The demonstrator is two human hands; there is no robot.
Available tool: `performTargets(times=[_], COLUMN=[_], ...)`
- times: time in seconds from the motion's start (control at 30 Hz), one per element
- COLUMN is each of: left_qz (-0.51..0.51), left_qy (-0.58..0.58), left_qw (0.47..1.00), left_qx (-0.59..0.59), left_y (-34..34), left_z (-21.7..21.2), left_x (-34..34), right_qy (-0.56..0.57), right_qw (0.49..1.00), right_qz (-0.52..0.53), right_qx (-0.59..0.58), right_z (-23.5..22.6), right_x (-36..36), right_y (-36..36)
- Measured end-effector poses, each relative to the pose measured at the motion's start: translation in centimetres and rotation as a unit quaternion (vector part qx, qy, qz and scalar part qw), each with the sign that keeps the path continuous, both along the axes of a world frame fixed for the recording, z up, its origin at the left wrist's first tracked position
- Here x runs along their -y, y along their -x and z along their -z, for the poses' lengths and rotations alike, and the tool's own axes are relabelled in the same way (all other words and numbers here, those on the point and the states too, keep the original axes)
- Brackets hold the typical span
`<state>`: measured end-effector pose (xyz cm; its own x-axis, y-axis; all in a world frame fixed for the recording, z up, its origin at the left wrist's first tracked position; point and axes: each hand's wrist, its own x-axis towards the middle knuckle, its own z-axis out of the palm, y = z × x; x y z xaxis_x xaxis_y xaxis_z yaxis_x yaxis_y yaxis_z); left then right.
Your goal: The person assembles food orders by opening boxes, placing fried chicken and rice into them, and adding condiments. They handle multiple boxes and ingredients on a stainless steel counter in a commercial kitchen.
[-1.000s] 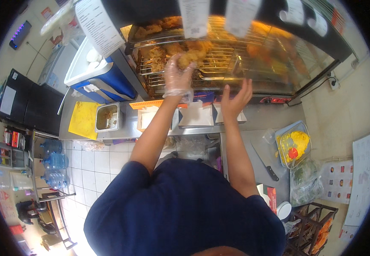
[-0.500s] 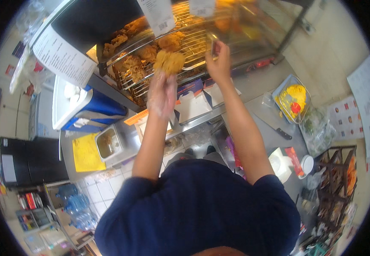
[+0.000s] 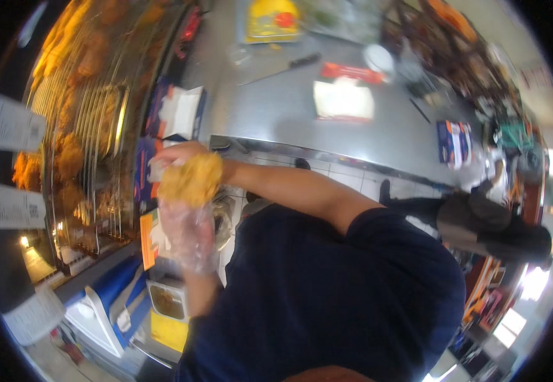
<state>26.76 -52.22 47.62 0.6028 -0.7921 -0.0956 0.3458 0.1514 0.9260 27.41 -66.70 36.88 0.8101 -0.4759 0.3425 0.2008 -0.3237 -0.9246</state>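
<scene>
A golden piece of fried chicken (image 3: 190,180) is gripped in my left hand (image 3: 190,237), which wears a clear plastic glove. Behind it, my bare right hand (image 3: 179,151) reaches across to the row of cardboard boxes; the chicken covers part of it, and blur hides what its fingers do. An open box with a white inside (image 3: 181,113) stands just beyond that hand. On the left is the lit display cabinet, with more fried chicken (image 3: 68,156) on its wire racks (image 3: 50,95).
A steel counter (image 3: 276,118) carries a knife (image 3: 286,67), white paper (image 3: 343,100) and a tray of yellow food (image 3: 251,28). Near left are a metal pan (image 3: 168,300), a yellow board (image 3: 168,331) and a blue-and-white container (image 3: 107,312). Another person (image 3: 480,216) is at the right.
My view has swung right, putting the cabinet on the left. The chicken has come away from the racks in my left hand. My right hand has left the cabinet front for the boxes.
</scene>
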Motion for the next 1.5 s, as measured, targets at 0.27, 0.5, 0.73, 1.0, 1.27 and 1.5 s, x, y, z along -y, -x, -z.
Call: performTargets(times=[0.27,0.5,0.73,1.0,1.27,1.5], left_qz=[0.182,0.256,0.212,0.017,0.252,0.246], left_qy=[-0.078,-0.132,0.008,-0.036,-0.077,-0.123], left_qw=[0.975,0.792,0.771,0.907,0.916,0.885], left_qx=[-0.097,0.538,0.600,0.419,0.304,0.376], left_y=[16.0,26.9,24.8,17.6,16.0,16.0], left_z=[11.9,16.4,17.8,16.0,17.3,16.1], left_x=[20.1,27.6,23.5,30.7,36.4,36.8], right_qy=[0.164,-0.101,0.332,0.140,0.068,0.132], right_qw=[0.614,0.787,0.612,0.732,0.754,0.668], right_qz=[0.750,0.580,0.555,0.590,0.640,0.492], right_qx=[-0.182,-0.183,-0.455,-0.310,-0.132,-0.543], right_z=[8.7,10.1,11.5,9.7,-5.4,3.7], right_x=[9.6,13.8,25.8,28.1,16.6,16.7], right_y=[35.1,44.3,59.7,60.1,46.0,35.3])
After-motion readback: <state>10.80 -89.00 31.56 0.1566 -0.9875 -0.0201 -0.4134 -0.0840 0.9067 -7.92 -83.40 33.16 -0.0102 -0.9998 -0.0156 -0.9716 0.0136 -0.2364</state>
